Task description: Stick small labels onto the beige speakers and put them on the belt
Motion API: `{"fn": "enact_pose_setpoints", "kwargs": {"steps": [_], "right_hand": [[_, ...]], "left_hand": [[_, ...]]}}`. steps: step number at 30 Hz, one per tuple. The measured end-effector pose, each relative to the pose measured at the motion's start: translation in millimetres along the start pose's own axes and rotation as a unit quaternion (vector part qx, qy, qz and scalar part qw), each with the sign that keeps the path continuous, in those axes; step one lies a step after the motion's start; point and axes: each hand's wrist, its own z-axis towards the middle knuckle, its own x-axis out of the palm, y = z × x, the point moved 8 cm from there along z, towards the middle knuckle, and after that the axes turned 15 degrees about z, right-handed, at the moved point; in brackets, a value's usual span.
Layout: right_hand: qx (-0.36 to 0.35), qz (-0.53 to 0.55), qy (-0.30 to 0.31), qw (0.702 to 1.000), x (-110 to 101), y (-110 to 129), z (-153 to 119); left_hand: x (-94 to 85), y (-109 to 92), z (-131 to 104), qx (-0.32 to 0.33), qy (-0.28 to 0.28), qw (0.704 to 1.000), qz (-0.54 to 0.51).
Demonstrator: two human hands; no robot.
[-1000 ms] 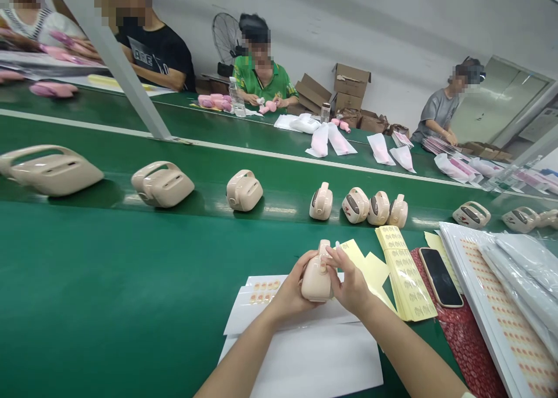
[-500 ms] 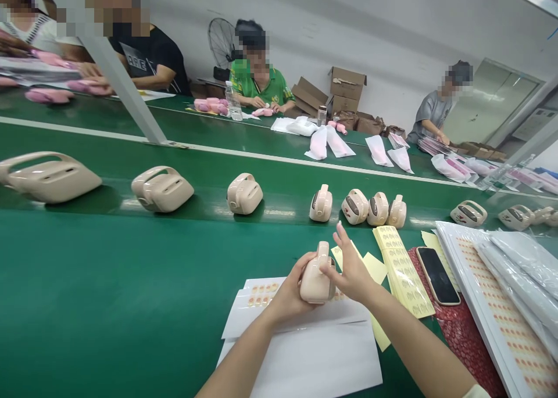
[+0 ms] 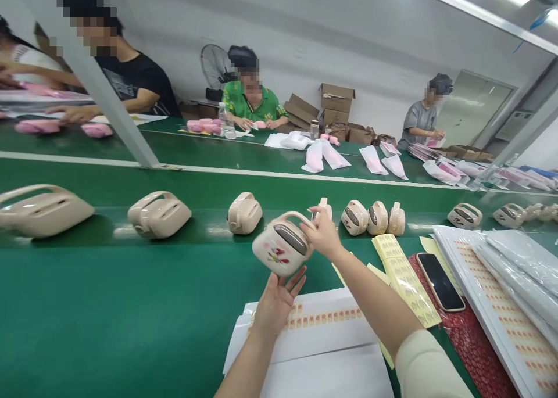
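My right hand (image 3: 325,232) grips the right end of the handle of a small cream handled device (image 3: 279,250). The device is held up, tilted, showing a dark oval panel and a red flower picture on its front. Just under it, my left hand (image 3: 275,305) is open with fingers spread; its fingertips are at the device's underside, and I cannot tell whether they bear it. Below my hands lie white sheets (image 3: 322,363) with rows of small orange stickers (image 3: 331,316). Partly hidden behind my right hand stands another cream device (image 3: 323,202).
Several similar devices (image 3: 163,215) stand along the green belt (image 3: 196,180). To the right are yellow sticker sheets (image 3: 403,282), a phone (image 3: 441,282), red bubble wrap (image 3: 471,340) and a stack of sticker sheets (image 3: 492,293). Co-workers sit across, and a slanted post (image 3: 91,72) rises left.
The device has been raised leftward and turned, so its flowered front now shows. My right hand has closed on its handle; my left hand has gone from gripping its side to open beneath it.
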Motion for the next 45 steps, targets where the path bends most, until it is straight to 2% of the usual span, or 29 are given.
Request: {"fn": "enact_pose_setpoints", "kwargs": {"steps": [2, 4, 8, 10, 12, 14, 16, 17, 18, 20, 22, 25, 29, 33, 35, 38, 40, 41, 43, 45], "right_hand": [[0.012, -0.081, -0.021, 0.996, 13, 13, 26], [0.037, -0.132, -0.017, 0.99, 27, 15, 50], [0.09, -0.165, 0.022, 0.982, 48, -6, 81], [0.097, -0.171, 0.034, 0.98, 49, -18, 85], [0.064, -0.176, 0.025, 0.982, 38, -23, 86], [-0.015, -0.184, -0.024, 0.983, 6, -18, 83], [-0.082, -0.206, -0.117, 0.968, -45, -13, 73], [-0.066, -0.232, -0.167, 0.956, -76, -19, 67], [-0.022, -0.263, -0.22, 0.939, -109, -29, 59], [0.109, -0.331, -0.255, 0.902, -161, -57, 42], [0.166, -0.34, -0.244, 0.893, -191, -81, 29], [0.205, -0.34, -0.22, 0.891, -207, -106, 19], [0.235, -0.332, -0.197, 0.892, -212, -114, 19], [0.236, -0.326, -0.211, 0.891, -220, -93, 12], [0.197, -0.331, -0.234, 0.893, -221, -71, 2], [0.056, -0.274, -0.279, 0.919, -210, -29, -23], [-0.028, -0.138, -0.291, 0.946, -196, -12, -44], [-0.039, -0.046, -0.278, 0.959, -185, -11, -53], [0.0, 0.145, -0.208, 0.967, -147, -19, -67], [0.084, 0.282, -0.103, 0.95, -93, -32, -80]], "left_hand": [[4.3, 6, 2, -0.029, -0.001, 1.0, -0.006], [8.9, 11, 3, -0.038, 0.015, 0.999, 0.019], [6.9, 14, 2, -0.036, 0.021, 0.998, 0.048], [4.3, 14, 1, -0.038, 0.017, 0.998, 0.053], [2.6, 13, 1, -0.046, 0.01, 0.997, 0.056], [3.2, 13, 1, -0.053, 0.007, 0.997, 0.064], [5.1, 12, 0, -0.055, 0.007, 0.995, 0.077], [6.2, 12, 0, -0.055, 0.006, 0.995, 0.085], [7.1, 11, 0, -0.055, 0.003, 0.994, 0.09], [9.1, 10, 1, -0.054, -0.002, 0.994, 0.099], [11.3, 9, 1, -0.052, -0.001, 0.993, 0.107], [13.5, 9, 2, -0.051, 0.006, 0.992, 0.115], [14.4, 8, 2, -0.047, 0.011, 0.991, 0.123], [16.7, 8, 2, -0.036, 0.021, 0.989, 0.139], [18.2, 7, 1, -0.03, 0.03, 0.99, 0.138], [21.5, 4, 0, -0.024, 0.054, 0.991, 0.117], [23.8, 1, -2, -0.025, 0.073, 0.993, 0.094], [24.7, 1, -4, -0.026, 0.083, 0.993, 0.081], [24.0, 3, -8, -0.025, 0.095, 0.994, 0.054], [17.9, 8, -12, -0.02, 0.086, 0.995, 0.035]]}}
